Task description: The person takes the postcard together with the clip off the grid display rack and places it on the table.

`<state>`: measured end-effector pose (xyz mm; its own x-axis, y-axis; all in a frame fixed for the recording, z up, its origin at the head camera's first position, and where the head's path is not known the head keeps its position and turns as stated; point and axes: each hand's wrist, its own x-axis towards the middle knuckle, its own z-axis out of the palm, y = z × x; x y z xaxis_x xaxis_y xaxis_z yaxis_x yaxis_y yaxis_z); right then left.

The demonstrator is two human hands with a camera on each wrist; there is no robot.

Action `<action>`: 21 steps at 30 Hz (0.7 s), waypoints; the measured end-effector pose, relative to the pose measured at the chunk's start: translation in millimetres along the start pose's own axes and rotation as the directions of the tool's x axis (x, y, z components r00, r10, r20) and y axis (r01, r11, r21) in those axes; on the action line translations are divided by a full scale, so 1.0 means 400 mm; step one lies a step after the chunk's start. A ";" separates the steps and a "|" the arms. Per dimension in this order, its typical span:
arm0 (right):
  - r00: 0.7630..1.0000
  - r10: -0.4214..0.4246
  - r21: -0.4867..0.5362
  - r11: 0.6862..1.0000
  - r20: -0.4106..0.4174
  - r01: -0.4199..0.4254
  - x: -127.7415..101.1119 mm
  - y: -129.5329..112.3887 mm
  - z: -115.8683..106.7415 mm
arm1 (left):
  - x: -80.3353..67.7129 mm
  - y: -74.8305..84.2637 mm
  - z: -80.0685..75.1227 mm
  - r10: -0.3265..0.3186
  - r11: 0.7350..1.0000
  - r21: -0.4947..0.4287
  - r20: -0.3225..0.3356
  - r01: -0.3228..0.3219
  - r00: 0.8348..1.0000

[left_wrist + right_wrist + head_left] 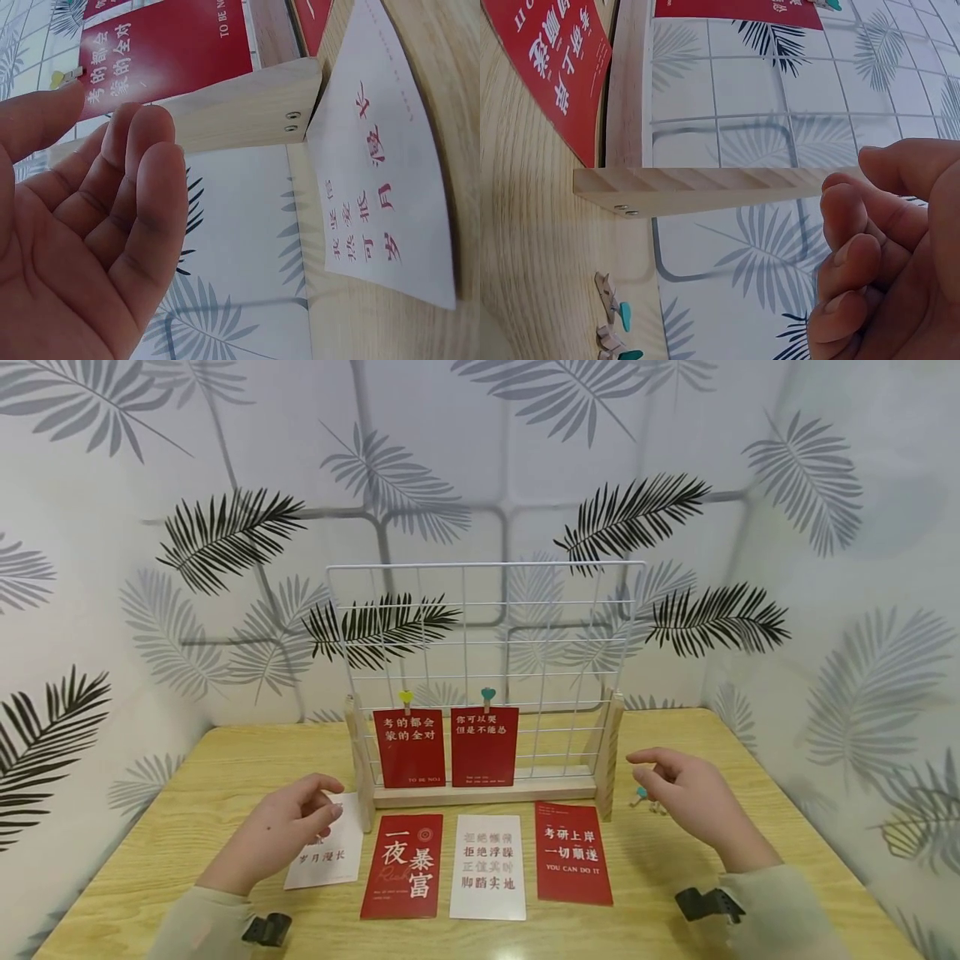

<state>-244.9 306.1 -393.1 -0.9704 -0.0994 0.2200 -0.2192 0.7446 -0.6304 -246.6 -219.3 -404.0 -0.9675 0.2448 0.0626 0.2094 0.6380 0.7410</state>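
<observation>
Left hand (281,827) open with relaxed fingers above white card (330,860), right hand (686,802) loosely curled, empty, just above small clips (647,799) on bench (675,893)

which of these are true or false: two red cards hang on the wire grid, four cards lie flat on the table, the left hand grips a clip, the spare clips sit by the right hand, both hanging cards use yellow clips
1. Two red cards hang on the wire grid. True.
2. Four cards lie flat on the table. True: two red, two white.
3. The left hand grips a clip. False: it holds nothing and hovers over the white card.
4. Spare clips lie by the right hand. True.
5. Both hanging cards use yellow clips. False: one clip is yellow, the other teal.
</observation>
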 end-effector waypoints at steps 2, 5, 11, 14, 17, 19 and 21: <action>1.000 -0.009 -0.005 1.000 -0.001 0.009 -0.001 -0.006 0.001 | 0.000 0.005 0.003 0.005 1.000 0.005 -0.003 -0.005 1.000; 1.000 -0.030 -0.014 0.999 0.001 0.030 0.000 -0.013 0.005 | 0.000 0.015 0.004 0.013 1.000 0.023 -0.004 -0.013 1.000; 0.999 -0.050 -0.011 0.999 0.001 0.050 0.003 -0.028 0.014 | -0.004 0.034 0.001 0.034 0.998 0.059 -0.014 -0.034 0.999; 0.999 -0.051 -0.008 0.999 0.005 0.051 0.004 -0.038 0.016 | -0.007 0.044 0.001 0.044 0.997 0.059 -0.017 -0.043 0.999; 0.998 -0.054 -0.013 0.998 0.013 0.054 0.006 -0.049 0.017 | -0.005 0.053 0.006 0.050 0.997 0.066 -0.022 -0.048 0.999; 0.998 -0.058 -0.015 0.998 0.022 0.058 0.009 -0.056 0.019 | -0.003 0.059 0.011 0.053 0.996 0.070 -0.024 -0.051 0.998; 0.998 -0.061 -0.024 0.998 0.028 0.062 0.012 -0.062 0.022 | -0.001 0.063 0.016 0.058 0.996 0.072 -0.025 -0.056 0.998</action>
<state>-245.1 281.2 -383.0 -0.9576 -0.1635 0.2372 -0.2765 0.7524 -0.5978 -240.1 -198.6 -389.7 -0.9569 0.2635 0.1220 0.2731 0.6742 0.6862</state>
